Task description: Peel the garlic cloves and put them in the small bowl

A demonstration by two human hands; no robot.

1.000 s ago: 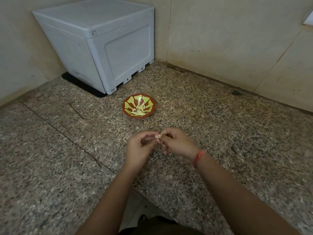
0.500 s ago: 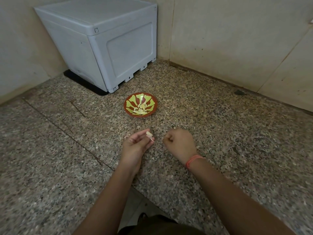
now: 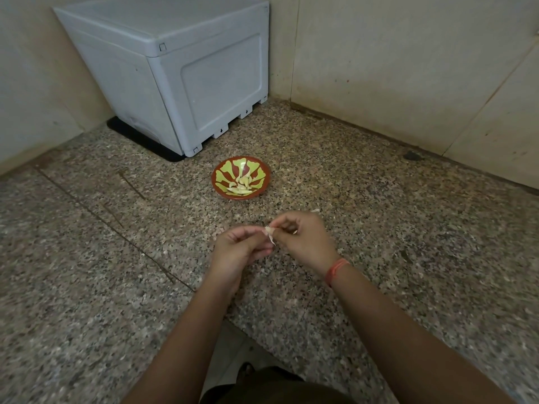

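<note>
Item 1: garlic clove (image 3: 269, 233), small, pale, with a papery skin hanging off it in a thin curl. It is sitting at centre frame, between the two hands and clear of the counter.

Item 2: left hand (image 3: 239, 252), fingers curled, pinching the clove at its fingertips.

Item 3: right hand (image 3: 303, 243), fingers curled, pinching the same clove from the other side. An orange thread band (image 3: 335, 269) is circling the wrist.

Item 4: small bowl (image 3: 233, 196), round, shallow and glossy, red-brown with yellow-green petal shapes. It is standing just above the hands in the frame and holding peeled cloves (image 3: 242, 185), smooth and cream-coloured.

Item 5: counter (image 3: 408, 228), speckled polished granite.

Item 6: box (image 3: 186, 68), grey moulded plastic with a lid, occupying the upper left.
</note>
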